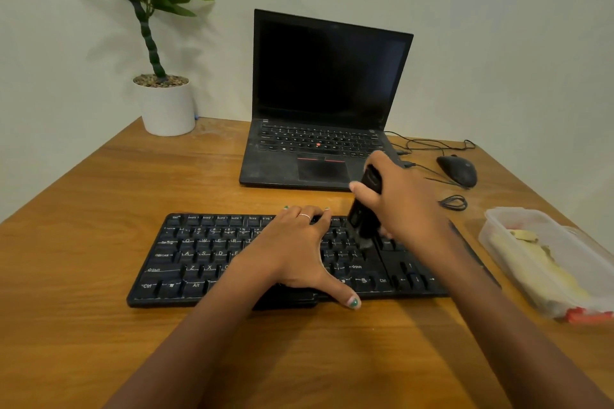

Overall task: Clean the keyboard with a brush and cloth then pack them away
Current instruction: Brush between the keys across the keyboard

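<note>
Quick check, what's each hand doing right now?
Left hand: open, resting flat on the keyboard.
Right hand: holds the brush, bristles down on the keys.

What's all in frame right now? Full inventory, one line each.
keyboard: 1, black, desk centre, near edge
brush: 1, black, bristles down on the keyboard's right half
laptop: 1, black, open, screen dark, behind the keyboard
mouse: 1, black, wired, right of the laptop
cables: black, loose beside the mouse, count unclear
container: 1, clear plastic, desk's right edge, yellow cloth-like item inside
potted plant: 1, green in a white pot, back left corner
desk: 1, brown wood
left hand: flat on the keyboard's middle
right hand: grips the brush
</note>
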`<action>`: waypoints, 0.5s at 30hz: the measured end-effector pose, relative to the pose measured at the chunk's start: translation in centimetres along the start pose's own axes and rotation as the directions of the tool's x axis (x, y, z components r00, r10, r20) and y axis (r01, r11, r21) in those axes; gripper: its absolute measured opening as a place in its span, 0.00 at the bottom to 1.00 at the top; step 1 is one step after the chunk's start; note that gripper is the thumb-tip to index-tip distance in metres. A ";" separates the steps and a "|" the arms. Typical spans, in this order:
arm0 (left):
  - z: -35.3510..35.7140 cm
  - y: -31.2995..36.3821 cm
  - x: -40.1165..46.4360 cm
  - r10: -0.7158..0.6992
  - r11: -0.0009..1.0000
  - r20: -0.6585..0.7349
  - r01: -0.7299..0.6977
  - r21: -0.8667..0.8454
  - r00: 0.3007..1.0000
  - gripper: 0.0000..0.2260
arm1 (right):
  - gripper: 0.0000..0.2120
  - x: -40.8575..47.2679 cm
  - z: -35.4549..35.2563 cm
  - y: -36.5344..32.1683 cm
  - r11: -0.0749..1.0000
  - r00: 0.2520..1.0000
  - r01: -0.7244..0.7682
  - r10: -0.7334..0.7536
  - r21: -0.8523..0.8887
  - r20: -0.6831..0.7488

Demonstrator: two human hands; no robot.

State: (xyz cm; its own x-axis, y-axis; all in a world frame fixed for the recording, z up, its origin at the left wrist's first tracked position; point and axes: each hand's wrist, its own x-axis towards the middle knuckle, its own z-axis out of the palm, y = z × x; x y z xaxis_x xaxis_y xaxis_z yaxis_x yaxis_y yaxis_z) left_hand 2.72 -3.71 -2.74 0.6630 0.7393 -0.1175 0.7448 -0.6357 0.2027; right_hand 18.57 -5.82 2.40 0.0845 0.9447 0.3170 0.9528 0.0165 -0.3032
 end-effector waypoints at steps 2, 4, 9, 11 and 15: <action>0.0 0.0 0.0 -0.003 1.000 -0.006 0.003 -0.001 1.000 0.58 | 0.12 0.1 1.4 -0.2 0.999 0.992 0.032 -0.028 0.033 -0.121; 0.0 0.0 0.0 0.000 1.000 -0.008 0.000 0.003 1.000 0.58 | 0.12 0.3 1.9 -0.1 0.997 0.986 0.051 -0.042 0.055 -0.159; 0.0 -0.1 0.0 0.001 1.000 -0.006 -0.001 0.003 1.000 0.58 | 0.12 0.6 -0.4 0.1 1.000 0.997 -0.007 0.009 -0.025 0.079; 0.1 -0.1 0.0 0.003 1.000 -0.003 -0.003 0.006 1.000 0.58 | 0.12 0.8 0.2 -0.4 0.999 1.000 0.005 -0.003 -0.052 0.029; 0.1 -0.1 0.1 0.000 1.000 -0.006 0.000 0.011 1.000 0.59 | 0.13 0.5 2.3 -1.1 0.997 0.985 0.075 -0.074 0.004 -0.158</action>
State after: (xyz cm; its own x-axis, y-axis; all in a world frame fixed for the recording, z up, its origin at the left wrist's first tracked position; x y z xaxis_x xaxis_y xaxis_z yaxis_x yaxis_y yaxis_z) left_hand 2.72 -3.63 -2.85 0.6625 0.7407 -0.1112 0.7456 -0.6380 0.1924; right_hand 16.91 -4.63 0.86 0.0593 0.8770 0.4768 0.9552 0.0890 -0.2823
